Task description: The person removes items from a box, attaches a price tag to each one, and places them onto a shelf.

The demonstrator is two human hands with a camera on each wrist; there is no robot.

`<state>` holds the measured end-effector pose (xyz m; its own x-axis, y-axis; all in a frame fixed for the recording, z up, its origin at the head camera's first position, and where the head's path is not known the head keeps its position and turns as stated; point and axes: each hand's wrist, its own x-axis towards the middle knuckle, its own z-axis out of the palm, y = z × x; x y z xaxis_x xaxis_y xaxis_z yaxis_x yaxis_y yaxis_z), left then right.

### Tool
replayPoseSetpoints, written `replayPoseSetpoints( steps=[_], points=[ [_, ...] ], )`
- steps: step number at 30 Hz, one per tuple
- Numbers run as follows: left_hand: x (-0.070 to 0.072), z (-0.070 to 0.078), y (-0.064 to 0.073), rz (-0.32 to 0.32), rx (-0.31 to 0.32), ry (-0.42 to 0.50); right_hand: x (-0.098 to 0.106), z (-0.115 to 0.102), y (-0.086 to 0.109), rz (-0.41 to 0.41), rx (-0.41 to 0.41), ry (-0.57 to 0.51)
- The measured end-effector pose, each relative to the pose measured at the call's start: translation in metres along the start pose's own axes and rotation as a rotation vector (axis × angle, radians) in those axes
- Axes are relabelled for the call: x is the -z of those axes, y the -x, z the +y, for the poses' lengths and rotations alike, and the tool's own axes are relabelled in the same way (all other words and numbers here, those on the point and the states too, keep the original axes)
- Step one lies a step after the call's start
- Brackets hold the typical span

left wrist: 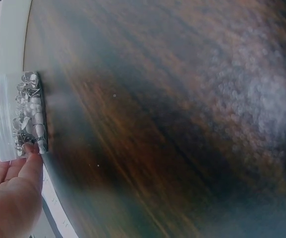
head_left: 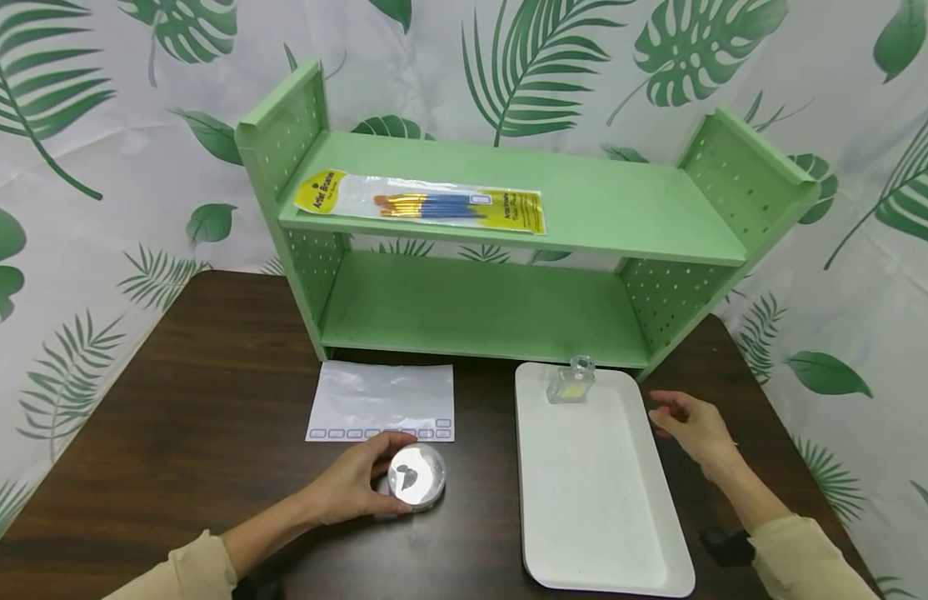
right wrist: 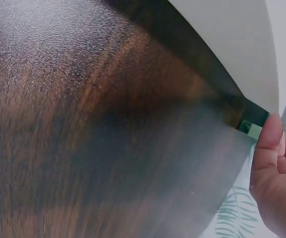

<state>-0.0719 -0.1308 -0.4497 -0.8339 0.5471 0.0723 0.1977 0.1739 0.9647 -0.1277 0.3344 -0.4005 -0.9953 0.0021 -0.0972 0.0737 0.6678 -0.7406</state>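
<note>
My left hand point(head_left: 359, 479) grips a small round clear jar point(head_left: 416, 477) by its side, thumb on the near edge and fingers on the far edge. In the left wrist view, small silver metal pieces fill one end of the jar point(left wrist: 31, 114), and its other end looks whitish. The jar appears to be at the tabletop, in front of a white sheet point(head_left: 385, 396). My right hand point(head_left: 692, 429) is just right of a white tray point(head_left: 595, 500), fingers loosely bent and holding nothing. Inside the tray's far end stands a clear glass bottle point(head_left: 571, 383) with a yellowish label.
A green two-tier shelf point(head_left: 479, 304) stands at the back of the dark wooden table point(head_left: 172, 433). On its upper board lies a packet of artist brushes point(head_left: 434, 204). Leaf-patterned cloth point(head_left: 59, 250) hangs behind and at both sides.
</note>
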Motion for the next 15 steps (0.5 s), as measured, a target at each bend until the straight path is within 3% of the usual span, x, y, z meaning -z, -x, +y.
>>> replayPoseSetpoints(
  steps=[15],
  points=[
    [0.001, -0.001, 0.000, -0.009, -0.016, -0.025, 0.012, -0.018, 0.010, 0.114, 0.086, -0.040]
  ],
)
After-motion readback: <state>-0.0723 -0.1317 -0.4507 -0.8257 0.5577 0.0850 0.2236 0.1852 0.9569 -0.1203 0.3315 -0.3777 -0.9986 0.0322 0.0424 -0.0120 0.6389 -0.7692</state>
